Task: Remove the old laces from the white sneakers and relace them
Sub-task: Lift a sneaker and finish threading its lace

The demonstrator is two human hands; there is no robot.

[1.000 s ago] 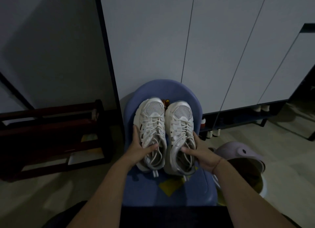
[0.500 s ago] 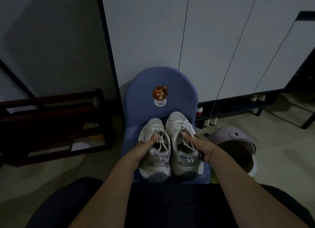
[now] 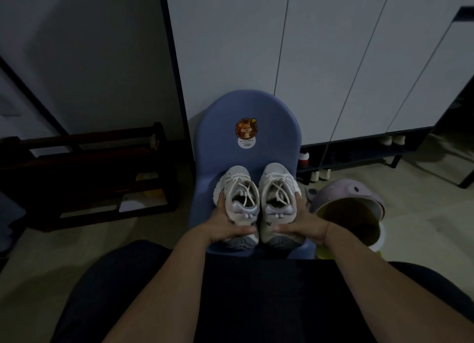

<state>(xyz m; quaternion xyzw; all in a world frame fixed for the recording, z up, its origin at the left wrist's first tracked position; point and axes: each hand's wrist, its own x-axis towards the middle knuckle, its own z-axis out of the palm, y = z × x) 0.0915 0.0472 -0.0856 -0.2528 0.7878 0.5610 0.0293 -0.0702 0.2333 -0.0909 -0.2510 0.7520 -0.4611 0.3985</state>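
The left hand [image 3: 225, 223] grasps the heel of the left sneaker [image 3: 239, 196], the right hand [image 3: 302, 224] that of the right sneaker [image 3: 278, 192]; thumbs lie across the backs, fingers mostly hidden round the outer sides. Both sneakers stand laced on the blue chair [image 3: 272, 137] at frame centre. The bin [image 3: 351, 196] at right and the rack [image 3: 89, 168] at left are dim

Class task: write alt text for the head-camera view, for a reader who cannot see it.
A person's left hand and right hand each grip the heel end of one white sneaker: the left sneaker and right sneaker stand side by side, laced, toes away, on a blue chair bearing a cartoon-animal sticker.
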